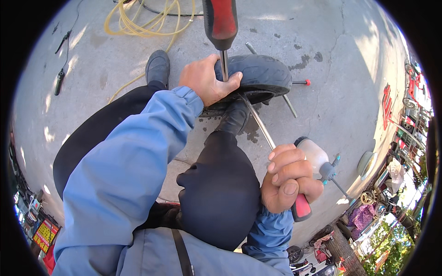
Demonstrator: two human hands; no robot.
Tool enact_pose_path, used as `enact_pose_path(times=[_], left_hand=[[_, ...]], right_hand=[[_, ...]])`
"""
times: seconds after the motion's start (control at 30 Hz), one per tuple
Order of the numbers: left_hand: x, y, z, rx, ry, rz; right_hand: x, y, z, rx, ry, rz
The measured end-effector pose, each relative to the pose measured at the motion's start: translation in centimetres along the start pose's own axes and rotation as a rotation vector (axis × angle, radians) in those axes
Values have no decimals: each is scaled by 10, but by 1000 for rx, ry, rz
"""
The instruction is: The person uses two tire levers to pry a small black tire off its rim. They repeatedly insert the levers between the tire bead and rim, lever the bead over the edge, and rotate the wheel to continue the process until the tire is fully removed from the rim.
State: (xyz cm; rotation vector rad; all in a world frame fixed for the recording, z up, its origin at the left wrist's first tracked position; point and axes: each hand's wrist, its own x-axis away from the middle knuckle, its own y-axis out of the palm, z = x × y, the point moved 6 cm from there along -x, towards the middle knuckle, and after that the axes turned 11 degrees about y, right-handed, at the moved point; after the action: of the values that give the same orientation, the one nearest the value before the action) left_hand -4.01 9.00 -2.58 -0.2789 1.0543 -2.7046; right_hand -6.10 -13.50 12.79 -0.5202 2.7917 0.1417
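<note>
A small black tire (260, 69) with a treaded outer face rests on the concrete by my right shoe (234, 117). My left hand (207, 80) grips its left side, thumb laid over the edge beside the metal shaft of a pry bar. That pry bar's red and black handle (221, 23) points up with no hand on it; its tip is hidden behind the thumb. In my right hand (291, 177) is a second pry bar (260, 122), fingers wrapped round its red and black handle. Its shaft slants up to the tire's near edge, where the tip disappears.
Past the tire a metal rod (290, 106) and a red-tipped bar (301, 83) stick out. A whitish spray bottle (313, 154) lies beside my right hand, with a round dish (367, 164) further right. A coiled yellow hose (138, 20) lies at the far left; clutter lines the right rim.
</note>
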Motion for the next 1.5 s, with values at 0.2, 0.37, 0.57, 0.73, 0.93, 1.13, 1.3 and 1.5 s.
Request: enact_pose_path(times=[0.2, 0.37, 0.57, 0.73, 0.93, 1.13, 1.3, 1.5], left_hand=[[-7, 11, -1, 41, -21, -6], [-12, -1, -12, 16, -57, 15], [-17, 2, -16, 23, -41, 20], [-22, 6, -28, 67, -11, 69], [-21, 2, -28, 134, 22, 21], [-37, 9, -30, 191, 68, 117], [-26, -8, -32, 110, 4, 68], [-22, -1, -24, 51, -24, 81]], right_hand=[[-20, 0, 1, 43, -76, -72], [-96, 14, 27, -189, 14, -14], [-156, 27, 47, -146, 198, 147], [-92, -1, 33, -128, 84, -51], [-26, -17, 35, -126, 17, 58], [-19, -25, 36, -21, -16, 92], [-90, -2, 18, 71, 120, -183], [-167, 19, 9, -120, 164, -546]])
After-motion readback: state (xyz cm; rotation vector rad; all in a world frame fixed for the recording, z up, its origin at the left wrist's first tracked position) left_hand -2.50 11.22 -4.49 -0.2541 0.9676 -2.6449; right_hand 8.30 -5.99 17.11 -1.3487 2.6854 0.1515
